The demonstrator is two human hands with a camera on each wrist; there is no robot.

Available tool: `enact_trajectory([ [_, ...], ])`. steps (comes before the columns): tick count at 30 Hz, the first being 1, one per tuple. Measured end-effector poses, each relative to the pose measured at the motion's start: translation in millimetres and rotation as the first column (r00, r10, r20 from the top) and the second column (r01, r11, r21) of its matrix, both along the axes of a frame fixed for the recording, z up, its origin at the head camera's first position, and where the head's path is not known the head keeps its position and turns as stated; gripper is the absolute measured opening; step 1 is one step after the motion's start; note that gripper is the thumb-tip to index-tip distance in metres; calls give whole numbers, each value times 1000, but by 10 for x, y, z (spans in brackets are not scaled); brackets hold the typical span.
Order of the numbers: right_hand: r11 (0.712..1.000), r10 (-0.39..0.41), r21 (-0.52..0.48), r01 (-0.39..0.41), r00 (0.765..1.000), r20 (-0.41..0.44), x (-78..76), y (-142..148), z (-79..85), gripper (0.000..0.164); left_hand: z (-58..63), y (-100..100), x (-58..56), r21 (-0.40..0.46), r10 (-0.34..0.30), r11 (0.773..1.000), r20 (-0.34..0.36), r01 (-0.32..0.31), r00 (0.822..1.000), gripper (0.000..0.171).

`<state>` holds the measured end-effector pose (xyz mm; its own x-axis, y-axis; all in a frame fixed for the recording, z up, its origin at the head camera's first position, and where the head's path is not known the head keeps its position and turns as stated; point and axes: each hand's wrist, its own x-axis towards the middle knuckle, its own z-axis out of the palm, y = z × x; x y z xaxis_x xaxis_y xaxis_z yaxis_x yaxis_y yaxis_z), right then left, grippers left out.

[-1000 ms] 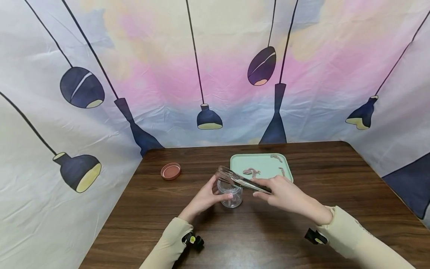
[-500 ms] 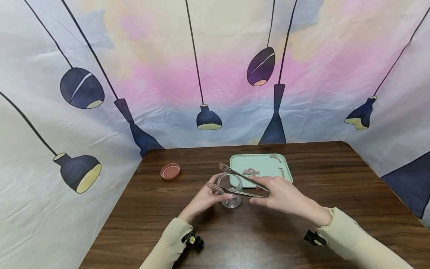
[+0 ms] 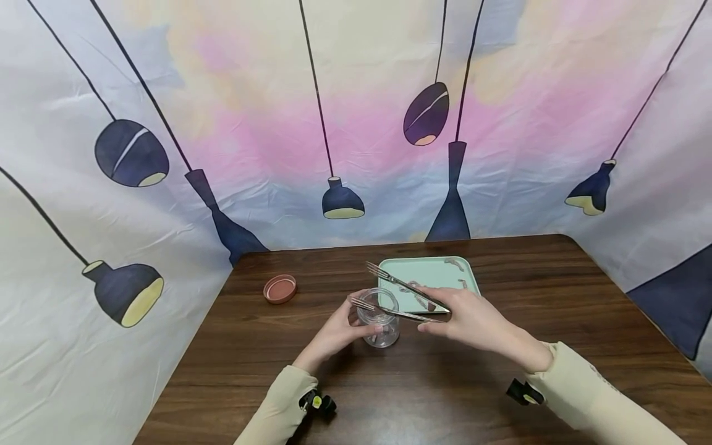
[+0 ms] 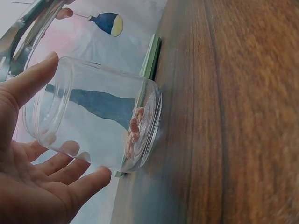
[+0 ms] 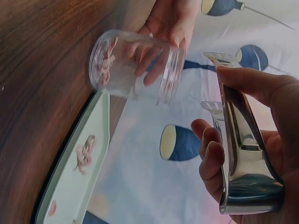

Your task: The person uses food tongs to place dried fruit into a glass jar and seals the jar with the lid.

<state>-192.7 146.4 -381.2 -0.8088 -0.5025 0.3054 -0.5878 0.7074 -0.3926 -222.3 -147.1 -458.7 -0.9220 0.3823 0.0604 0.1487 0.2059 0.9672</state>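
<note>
My left hand point(image 3: 336, 329) holds a clear, lidless jar point(image 3: 389, 337) upright on the table, thumb on the near side and fingers round the other. Pink, stringy pieces point(image 4: 134, 133) lie at the jar's bottom. In my right hand point(image 3: 475, 318) is a pair of shiny metal tongs point(image 5: 247, 154) with fork-like ends, gripped between thumb and fingers. The tongs' two arms are spread apart over the jar's mouth, and no piece shows between their tips. Just behind the jar lies a pale green tray point(image 3: 428, 267) with more pink pieces point(image 5: 85, 154) on it.
A reddish-brown lid point(image 3: 280, 289) lies on the dark wooden table point(image 3: 389, 395), left of the jar. A printed cloth point(image 3: 250, 123) with lamp pictures hangs behind the table's far edge.
The tongs were squeezed together over the jar's mouth a second ago. Their arms have since spread apart. My left hand has kept its hold on the jar.
</note>
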Motion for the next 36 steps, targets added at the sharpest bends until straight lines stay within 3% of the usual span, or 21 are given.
enact_trajectory([
  [6, 996, -82, -23, 83, 996, 19, -28, 185, -10, 71, 15, -11, 17, -50, 32, 998, 31, -30, 999, 94],
  [11, 988, -145, -38, 148, 987, 67, -39, 401, -23, 73, 17, -1, 6, -1, -3, 1000, 23, 3, 1000, 81],
  [22, 967, -254, -6, 256, 963, 87, 10, 819, -47, 78, 18, -12, 15, 13, -3, 1000, 29, 3, 1000, 82],
  [36, 949, -315, 37, 314, 935, 162, -16, 1083, -241, 83, 27, -21, 21, 6, 1, 1000, 27, -1, 1000, 82],
])
